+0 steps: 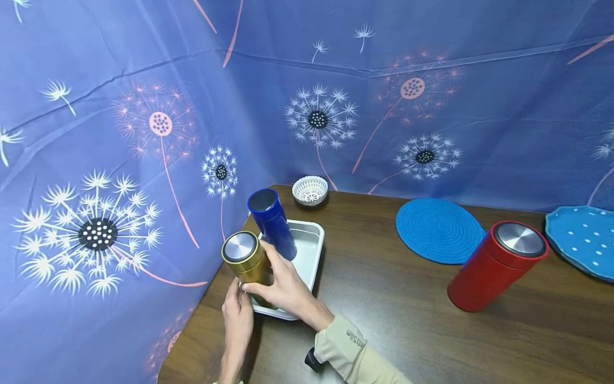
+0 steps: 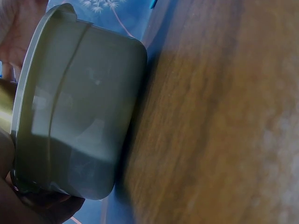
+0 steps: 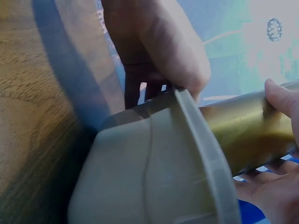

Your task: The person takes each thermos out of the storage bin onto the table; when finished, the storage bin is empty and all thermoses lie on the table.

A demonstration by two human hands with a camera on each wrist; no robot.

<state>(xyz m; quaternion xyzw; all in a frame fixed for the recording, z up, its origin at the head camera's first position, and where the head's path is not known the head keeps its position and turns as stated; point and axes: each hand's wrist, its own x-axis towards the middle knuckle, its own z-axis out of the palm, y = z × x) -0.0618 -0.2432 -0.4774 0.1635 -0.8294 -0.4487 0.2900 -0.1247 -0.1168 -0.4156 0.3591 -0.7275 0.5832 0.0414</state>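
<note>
A gold flask [image 1: 253, 271] with a silver lid stands at the near end of a deep white tray [image 1: 307, 241]. My right hand [image 1: 288, 285] grips it below the lid, thumb on the near side and fingers round the far side. At the tray's near left corner, my left hand [image 1: 237, 317] holds the rim and wall; in the left wrist view its dark fingertips [image 2: 63, 210] show along the wall. Behind the gold flask, inside the tray, a blue flask [image 1: 278, 229] leans slightly. The gold flask's base is hidden by the tray wall.
On the right of the wooden table [image 1: 384, 314] stands a red flask [image 1: 484, 277]. Behind it lie a round blue placemat [image 1: 436, 229] and a blue dotted plate [image 1: 582, 240]. A small white bowl [image 1: 310, 191] sits behind the tray. Dandelion-print cloth [image 1: 364, 133] hangs close around the table.
</note>
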